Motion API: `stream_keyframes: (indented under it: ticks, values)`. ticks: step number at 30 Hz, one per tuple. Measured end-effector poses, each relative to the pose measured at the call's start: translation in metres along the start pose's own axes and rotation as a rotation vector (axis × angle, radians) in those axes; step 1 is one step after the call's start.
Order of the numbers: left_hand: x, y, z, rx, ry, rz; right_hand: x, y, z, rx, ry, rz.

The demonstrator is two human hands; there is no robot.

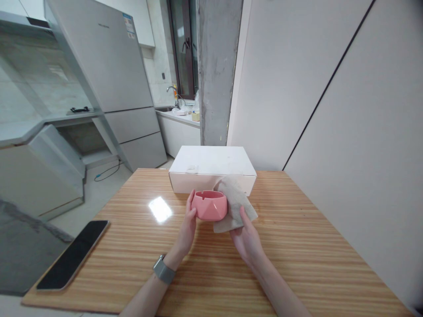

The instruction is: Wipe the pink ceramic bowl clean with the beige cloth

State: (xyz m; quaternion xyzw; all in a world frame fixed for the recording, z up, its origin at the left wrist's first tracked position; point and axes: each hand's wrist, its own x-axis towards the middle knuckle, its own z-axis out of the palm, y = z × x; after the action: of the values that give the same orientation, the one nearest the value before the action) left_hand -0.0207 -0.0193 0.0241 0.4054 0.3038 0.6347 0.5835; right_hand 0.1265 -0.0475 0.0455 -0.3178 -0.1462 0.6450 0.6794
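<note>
A pink faceted bowl with notches in its rim [210, 207] is held above the wooden table by my left hand [188, 224], whose fingers grip its left side. My right hand [246, 235] has a light grey cloth [235, 202] pinched between the thumb and the fingers, which are partly hidden beneath it. The cloth hangs at the bowl's right side and looks close against it. Behind both stands a closed white box [213, 162], its front partly covered by the cloth.
On the wooden table [297, 246], a dark phone-like slab [74, 255] lies at the left edge. A wall panel [363, 154] borders the right side. Beyond the table are a fridge [99, 53], a grey pillar [218, 70] and a sink counter [180, 125].
</note>
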Motion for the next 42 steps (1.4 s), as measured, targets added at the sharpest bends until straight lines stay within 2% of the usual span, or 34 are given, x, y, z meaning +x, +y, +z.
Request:
stream_keyframes:
  ticks: [3, 8, 14, 26, 31, 34, 38, 42]
  values:
    - [0.000, -0.001, -0.003, 0.038, 0.005, 0.001, 0.001, -0.002, 0.000, 0.002, 0.003, 0.014]
    - [-0.002, -0.002, -0.003, 0.085, -0.059, 0.027, 0.001, -0.002, 0.001, -0.013, -0.081, 0.035]
    - [-0.004, 0.000, 0.000, 0.096, -0.060, 0.007, 0.001, -0.002, 0.001, -0.016, -0.133, 0.041]
    - [-0.005, 0.007, 0.007, 0.279, 0.018, 0.093, -0.001, 0.002, 0.003, -0.037, -0.135, 0.027]
    - [-0.006, 0.008, 0.008, 0.311, 0.048, 0.079, 0.000, 0.004, 0.001, -0.033, -0.127, 0.032]
    - [-0.006, 0.007, 0.008, 0.265, 0.016, 0.070, -0.001, 0.004, 0.001, -0.029, -0.121, 0.027]
    - [-0.006, 0.003, 0.003, 0.057, -0.065, -0.010, 0.001, 0.001, 0.002, -0.012, -0.070, 0.002]
    - [-0.006, 0.003, 0.001, 0.027, -0.054, -0.019, 0.002, -0.004, 0.002, -0.012, -0.087, -0.004]
